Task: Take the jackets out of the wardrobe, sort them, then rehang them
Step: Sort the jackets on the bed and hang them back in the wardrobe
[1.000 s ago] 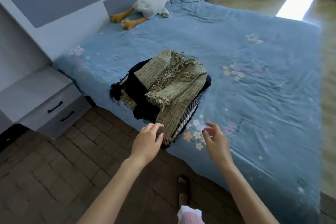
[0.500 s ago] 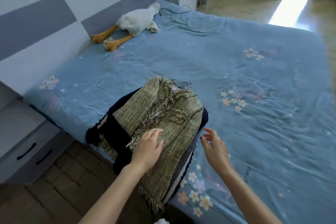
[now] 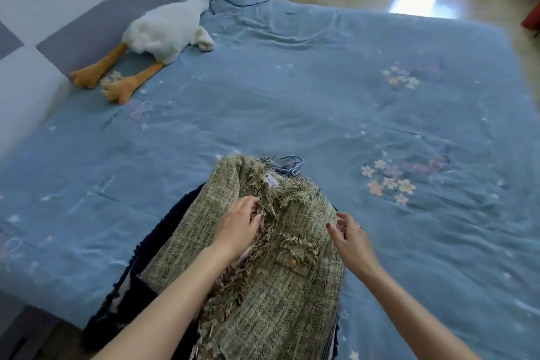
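The green tweed jacket (image 3: 263, 257) is laid topmost on a pile at the near edge of the bed (image 3: 292, 111), presumably for sorting. Its fringed front is touched by the left hand (image 3: 238, 226), fingers relaxed. Its right edge is met by the uncurled right hand (image 3: 352, 238). At least two jackets are counted, one navy (image 3: 128, 292), and one plush goose (image 3: 163, 32).

No text can be read. The small white label (image 3: 271, 180) at the collar of the green tweed jacket (image 3: 292, 242) and the dark print (image 3: 108, 123) on the bedspread (image 3: 292, 102) near its left edge are too blurred.
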